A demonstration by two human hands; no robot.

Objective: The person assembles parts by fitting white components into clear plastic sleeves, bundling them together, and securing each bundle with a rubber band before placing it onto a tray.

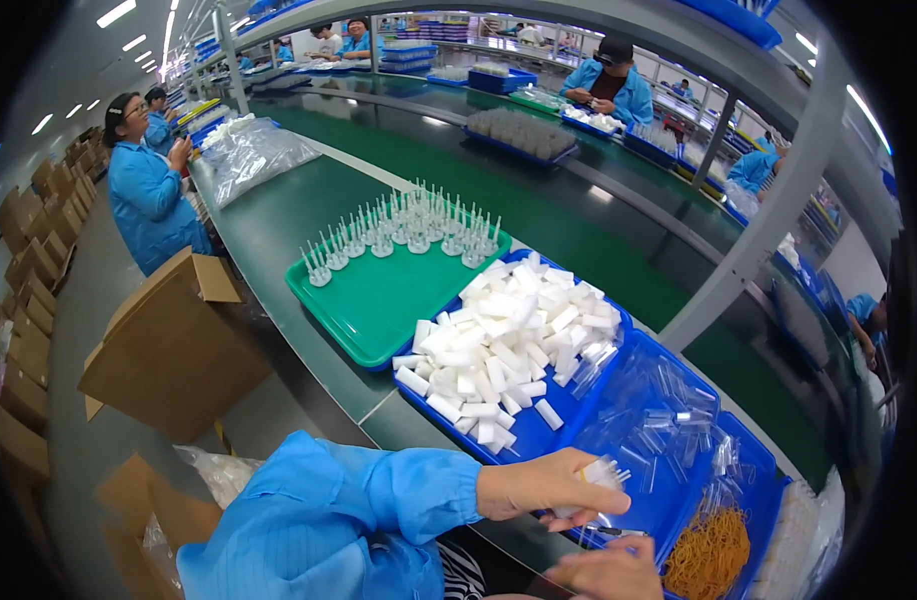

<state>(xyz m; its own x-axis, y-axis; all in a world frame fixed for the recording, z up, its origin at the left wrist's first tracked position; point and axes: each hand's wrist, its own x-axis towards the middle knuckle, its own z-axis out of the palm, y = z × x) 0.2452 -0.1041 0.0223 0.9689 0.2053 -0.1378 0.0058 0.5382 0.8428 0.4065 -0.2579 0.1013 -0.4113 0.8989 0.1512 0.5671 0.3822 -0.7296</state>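
In front of me, over the near corner of a blue tray, my left hand (553, 487) is closed around a small bundle of white pieces (600, 474) with thin pale tips. Just below it is my right hand (613, 570), smeared by motion, its grip unclear. A thin dark and silver piece (618, 531) shows between the hands; I cannot tell which one touches it. White foam-like cylinders (498, 345) are heaped in the blue tray (568, 425) beyond. Clear plastic tubes (668, 430) lie in the blue tray beside it, and yellow-brown rubber bands (708, 550) fill a spot at the right.
Behind the heap, a green tray (363, 325) bears several upright clear spiked pieces (418, 225). A grey post (758, 200) rises at the right. Cardboard boxes (173, 350) stand at the left. Co-workers in blue sit or stand along the line, one person (148, 195) at the left.
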